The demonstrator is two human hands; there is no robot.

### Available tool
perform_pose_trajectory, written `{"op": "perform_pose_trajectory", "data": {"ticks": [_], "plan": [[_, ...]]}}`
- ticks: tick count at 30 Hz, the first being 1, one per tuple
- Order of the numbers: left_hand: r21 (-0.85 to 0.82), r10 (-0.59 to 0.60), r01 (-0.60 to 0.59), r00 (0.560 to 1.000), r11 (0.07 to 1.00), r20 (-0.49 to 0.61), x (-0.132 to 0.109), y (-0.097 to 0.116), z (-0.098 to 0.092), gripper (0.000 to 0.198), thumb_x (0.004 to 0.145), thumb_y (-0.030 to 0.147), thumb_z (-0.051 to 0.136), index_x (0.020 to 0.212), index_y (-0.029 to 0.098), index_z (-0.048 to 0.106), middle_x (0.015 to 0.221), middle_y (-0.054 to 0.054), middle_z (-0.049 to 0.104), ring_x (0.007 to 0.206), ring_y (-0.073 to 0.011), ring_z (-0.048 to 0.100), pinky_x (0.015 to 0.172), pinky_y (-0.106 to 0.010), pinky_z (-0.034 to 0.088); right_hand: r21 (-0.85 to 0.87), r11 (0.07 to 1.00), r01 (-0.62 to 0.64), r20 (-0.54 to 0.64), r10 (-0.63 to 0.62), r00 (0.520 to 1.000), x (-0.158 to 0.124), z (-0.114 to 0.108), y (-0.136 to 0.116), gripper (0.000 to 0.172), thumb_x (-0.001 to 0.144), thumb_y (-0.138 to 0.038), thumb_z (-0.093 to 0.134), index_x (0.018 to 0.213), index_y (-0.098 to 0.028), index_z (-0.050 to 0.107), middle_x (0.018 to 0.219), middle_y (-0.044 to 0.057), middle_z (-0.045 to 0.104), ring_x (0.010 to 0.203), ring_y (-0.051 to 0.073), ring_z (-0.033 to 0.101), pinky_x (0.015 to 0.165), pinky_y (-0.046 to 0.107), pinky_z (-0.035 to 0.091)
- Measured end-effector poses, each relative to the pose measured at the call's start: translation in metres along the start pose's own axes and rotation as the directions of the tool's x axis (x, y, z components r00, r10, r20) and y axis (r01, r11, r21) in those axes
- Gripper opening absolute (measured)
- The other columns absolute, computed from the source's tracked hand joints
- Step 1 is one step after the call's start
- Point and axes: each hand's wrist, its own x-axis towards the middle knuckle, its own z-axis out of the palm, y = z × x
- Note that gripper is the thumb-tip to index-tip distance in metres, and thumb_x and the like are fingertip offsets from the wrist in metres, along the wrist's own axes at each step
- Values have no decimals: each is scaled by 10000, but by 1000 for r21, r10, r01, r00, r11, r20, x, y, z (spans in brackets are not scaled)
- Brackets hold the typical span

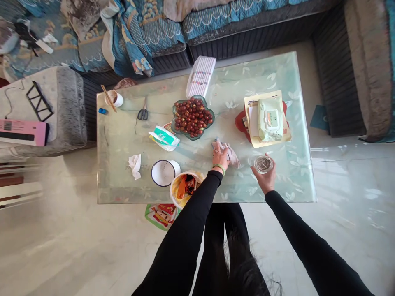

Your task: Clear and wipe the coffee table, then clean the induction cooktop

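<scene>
While the left hand lies half-closed on a crumpled pale cloth, bunching it against the glass-topped table, the right hand grips a small clear drinking glass between fingers and thumb, toward the table's right. A green dish of red dates sits farther off; a white enamel mug stands left.

No word or number can be read clearly here. On the left of the glass surface, a pink box has one barcode, but its digits are too small. On this surface, the wet wipes pack shows only small, unreadable print.
</scene>
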Motion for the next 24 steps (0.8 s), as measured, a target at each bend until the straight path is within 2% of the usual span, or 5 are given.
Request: {"op": "perform_pose_trajectory", "data": {"ticks": [7, 11, 18, 21, 24], "plan": [[163, 13, -8, 1000, 987, -27, 5, 5, -21, 338, 800, 85, 765, 1118, 201, 776, 1452, -194, 536, 1356, -353, 533, 1206, -521, 394, 24, 976, -219, 15, 218, 976, -56, -1, 7, 853, 821, -551, 802, 1509, -189, 449, 1465, 209, 547, 1355, 399, 578, 1128, 628, 502], [147, 117, -121, 992, 982, 36, -29, 12, -41, 370, 811, 124, 758, 1169, 215, 772, 1370, -159, 575, 1245, -298, 597, 1161, -432, 465, -22, 1000, -5, 238, 10, 971, -98, 19, -41, 694, 920, -492, 717, 1519, -243, 470, 1518, 202, 538, 1433, 406, 521, 1121, 663, 503], [-27, 228, -226, 971, 974, 73, -69, -10, -82, 452, 778, 110, 777, 1212, 231, 741, 1465, -141, 579, 1348, -304, 575, 1200, -474, 455, 102, 958, 269, 440, -286, 851, -28, 97, -105, 578, 905, -240, 641, 1472, -311, 550, 1505, 133, 554, 1369, 315, 591, 1125, 532, 540], [-368, 27, -36, 999, 929, -31, -51, -39, -109, 437, 776, 111, 781, 1194, 220, 724, 1376, -132, 664, 1310, -293, 617, 1184, -484, 461, 92, 952, 293, 366, -306, 879, 2, 127, -97, 435, 911, -254, 631, 1345, -283, 613, 1385, 128, 634, 1285, 304, 639, 1103, 518, 545], [-787, -408, 218, 912, 577, -47, -15, -73, -137, 332, 773, 162, 817, 1075, 205, 688, 1198, -138, 718, 1218, -297, 667, 1112, -492, 500, 22, 950, 313, 188, -311, 932, 24, 154, -82, 357, 918, -325, 641, 1266, -250, 606, 1358, 147, 645, 1288, 317, 624, 1123, 559, 510]]}}
